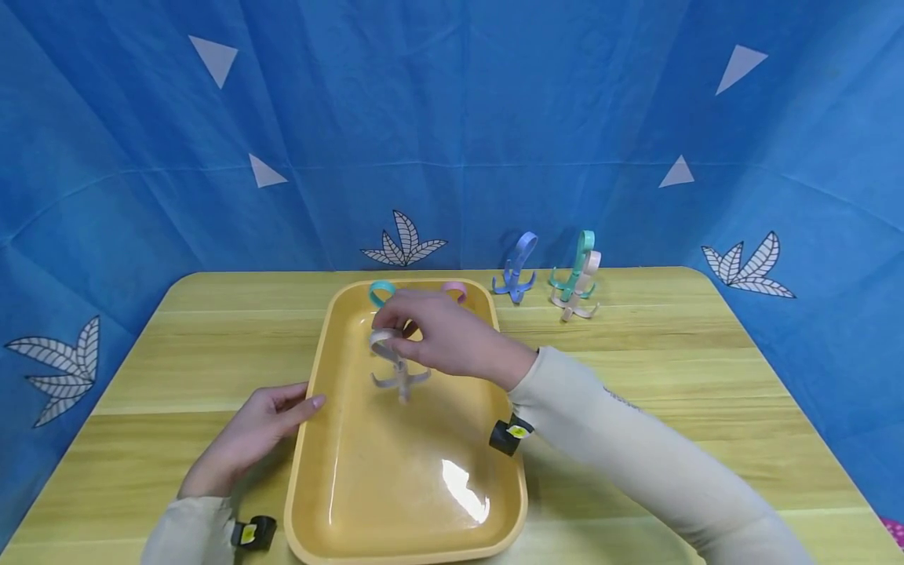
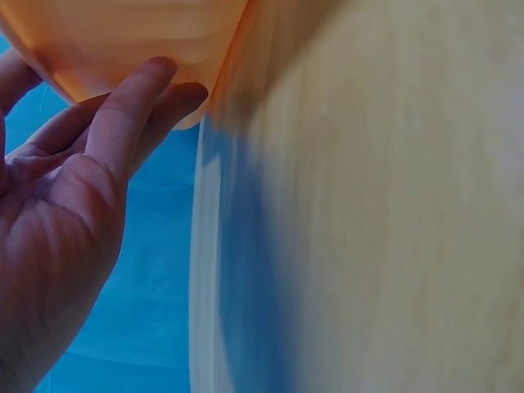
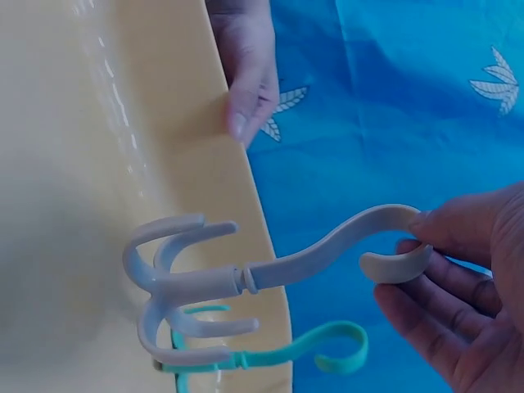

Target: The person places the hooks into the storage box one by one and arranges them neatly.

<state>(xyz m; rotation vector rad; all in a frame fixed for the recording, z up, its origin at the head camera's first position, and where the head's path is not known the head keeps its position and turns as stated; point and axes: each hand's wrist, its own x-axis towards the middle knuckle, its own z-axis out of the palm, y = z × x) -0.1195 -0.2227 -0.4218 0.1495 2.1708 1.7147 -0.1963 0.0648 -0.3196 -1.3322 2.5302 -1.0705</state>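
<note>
My right hand (image 1: pixel 452 333) pinches the curved top of a pale grey, multi-pronged hanging hook (image 3: pixel 201 284) between thumb and fingers. The hook hangs prongs-down over the yellow tray (image 1: pixel 417 502), just inside its upper half. My left hand (image 1: pixel 250 431) holds the tray's left rim, thumb over the edge and fingers against the outer wall in the left wrist view. A teal hook (image 3: pixel 295 352) lies at the tray's far end. Beside it there, a pink hook (image 1: pixel 455 289) shows only its curved top, the rest hidden behind my right hand.
Right of the tray's far end, a blue hook (image 1: pixel 517 275) stands near the table's back edge. Next to it are a green hook (image 1: pixel 583 253) and a pale pink hook (image 1: pixel 588 271), overlapping in view. A blue curtain (image 1: pixel 452 118) hangs behind the wooden table (image 1: pixel 657 377).
</note>
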